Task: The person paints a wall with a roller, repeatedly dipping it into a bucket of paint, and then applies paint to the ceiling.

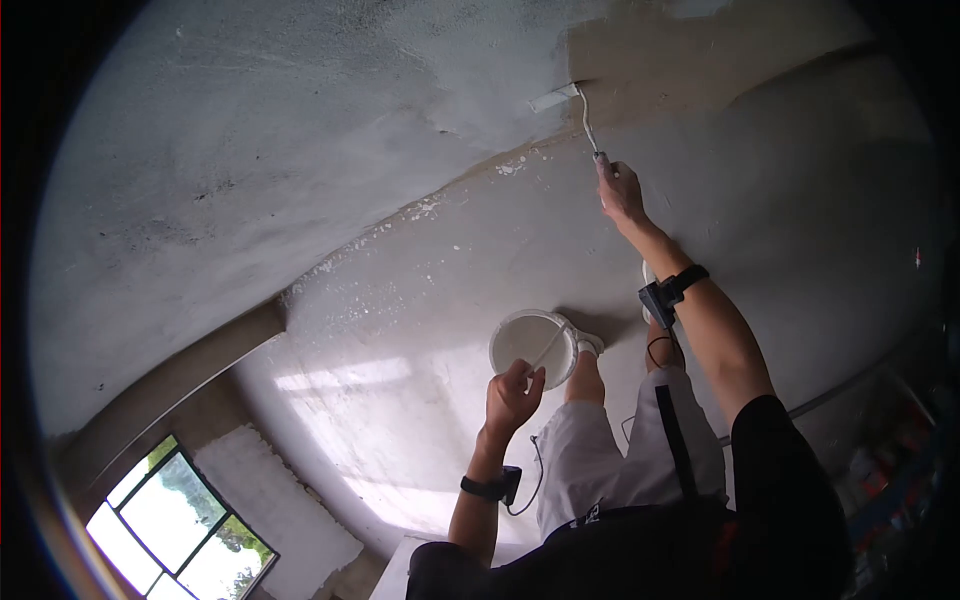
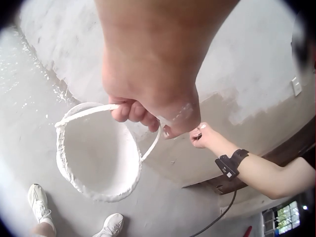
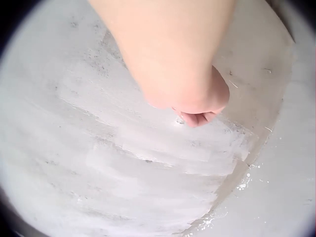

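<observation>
My right hand (image 1: 620, 190) grips the handle of a paint roller (image 1: 555, 97), its arm stretched out toward the wall (image 1: 330, 110). The pale roller head lies against the wall, by the border between the grey-white coat and a bare brown patch (image 1: 660, 60). In the right wrist view the curled fingers (image 3: 197, 118) show, while the roller is hidden behind the hand. My left hand (image 1: 515, 395) holds a white bucket (image 2: 61, 153) by its coated bail (image 2: 91, 112), fingers hooked under it. The bucket's inside is pale, its rim crusted with white.
White splashes (image 1: 425, 208) dot the grey floor (image 1: 450, 270) along the wall's foot. The person's shoes (image 2: 38, 200) stand near the bucket. A window (image 1: 170, 510) is at the lower left, and blurred clutter (image 1: 890, 460) lies at the right edge.
</observation>
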`<action>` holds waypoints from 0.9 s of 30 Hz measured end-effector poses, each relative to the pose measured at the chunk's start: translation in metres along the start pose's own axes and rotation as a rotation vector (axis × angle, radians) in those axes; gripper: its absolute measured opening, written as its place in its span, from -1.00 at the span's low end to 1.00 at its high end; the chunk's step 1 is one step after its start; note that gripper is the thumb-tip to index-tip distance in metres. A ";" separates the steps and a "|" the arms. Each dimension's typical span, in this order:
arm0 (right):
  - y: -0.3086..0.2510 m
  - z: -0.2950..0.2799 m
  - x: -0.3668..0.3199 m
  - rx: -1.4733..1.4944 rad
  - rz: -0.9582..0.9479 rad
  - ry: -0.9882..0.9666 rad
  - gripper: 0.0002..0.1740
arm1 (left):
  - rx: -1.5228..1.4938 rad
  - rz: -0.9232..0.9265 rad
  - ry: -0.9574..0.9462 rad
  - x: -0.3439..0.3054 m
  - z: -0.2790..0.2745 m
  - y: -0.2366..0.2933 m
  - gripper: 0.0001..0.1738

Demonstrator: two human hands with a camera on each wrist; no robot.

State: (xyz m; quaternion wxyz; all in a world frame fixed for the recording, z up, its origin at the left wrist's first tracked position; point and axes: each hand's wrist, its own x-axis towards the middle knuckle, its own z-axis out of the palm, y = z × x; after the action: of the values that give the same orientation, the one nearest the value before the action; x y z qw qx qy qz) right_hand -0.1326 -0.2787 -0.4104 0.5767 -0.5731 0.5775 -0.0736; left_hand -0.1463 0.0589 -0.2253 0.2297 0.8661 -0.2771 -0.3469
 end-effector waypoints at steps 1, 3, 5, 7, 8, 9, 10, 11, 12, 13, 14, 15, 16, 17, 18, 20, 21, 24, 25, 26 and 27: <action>-0.006 -0.009 -0.008 0.038 -0.020 -0.024 -0.38 | -0.012 -0.027 0.008 0.003 0.005 0.003 -0.75; -0.026 -0.033 -0.030 0.105 -0.047 -0.081 -0.41 | -0.002 -0.087 -0.003 0.007 0.011 0.019 -0.74; -0.048 -0.047 -0.057 0.125 -0.057 -0.105 -0.43 | -0.013 -0.085 0.048 0.009 0.017 0.033 -0.74; -0.073 -0.061 -0.080 0.162 -0.074 -0.135 -0.47 | -0.073 -0.153 0.110 0.017 0.026 0.041 -0.72; -0.086 -0.068 -0.092 0.181 -0.076 -0.151 -0.49 | -0.078 -0.148 0.112 0.021 0.029 0.039 -0.72; -0.094 -0.071 -0.100 0.209 -0.110 -0.143 -0.51 | -0.050 -0.194 0.140 0.027 0.033 0.033 -0.72; -0.102 -0.076 -0.111 0.236 -0.144 -0.136 -0.52 | -0.023 -0.243 0.168 0.029 0.034 0.032 -0.72; -0.112 -0.081 -0.123 0.252 -0.144 -0.141 -0.53 | -0.067 -0.250 0.195 0.032 0.033 0.035 -0.73; -0.123 -0.087 -0.134 0.268 -0.146 -0.147 -0.54 | -0.072 -0.252 0.196 0.035 0.030 0.041 -0.73; -0.136 -0.094 -0.143 0.247 -0.134 -0.156 -0.56 | -0.088 -0.277 0.185 0.038 0.026 0.048 -0.74; -0.145 -0.097 -0.149 0.240 -0.130 -0.161 -0.56 | -0.102 -0.303 0.172 0.039 0.025 0.052 -0.74; -0.151 -0.099 -0.154 0.252 -0.145 -0.148 -0.57 | -0.127 -0.253 0.182 0.041 0.026 0.051 -0.74; -0.154 -0.099 -0.159 0.263 -0.162 -0.136 -0.58 | -0.130 -0.259 0.182 0.040 0.029 0.051 -0.74; -0.151 -0.093 -0.160 0.297 -0.150 -0.122 -0.59 | -0.142 -0.241 0.172 0.041 0.032 0.050 -0.73; -0.146 -0.087 -0.159 0.291 -0.145 -0.117 -0.59 | -0.155 -0.221 0.158 0.041 0.032 0.049 -0.73; -0.130 -0.077 -0.150 0.288 -0.189 -0.106 -0.64 | -0.150 -0.173 0.153 0.043 0.035 0.041 -0.73; -0.121 -0.069 -0.145 0.347 -0.216 -0.102 -0.63 | -0.160 -0.160 0.134 0.044 0.035 0.040 -0.73; -0.088 -0.047 -0.124 0.336 -0.200 -0.084 -0.64 | -0.168 -0.130 0.112 0.041 0.034 0.033 -0.73; -0.079 -0.041 -0.118 0.339 -0.194 -0.078 -0.63 | -0.149 -0.105 0.119 0.045 0.031 0.029 -0.73; -0.068 -0.034 -0.109 0.330 -0.200 -0.078 -0.63 | -0.160 -0.104 0.121 0.046 0.030 0.023 -0.73; -0.056 -0.029 -0.100 0.285 -0.210 -0.062 -0.58 | -0.172 -0.093 0.115 0.044 0.030 0.018 -0.73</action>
State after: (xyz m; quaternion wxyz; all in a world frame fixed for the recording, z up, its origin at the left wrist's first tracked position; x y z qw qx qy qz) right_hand -0.1543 -0.2393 -0.3006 0.6590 -0.5445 0.4801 -0.1967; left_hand -0.1475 0.0112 -0.2551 0.3022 0.8735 -0.1923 -0.3295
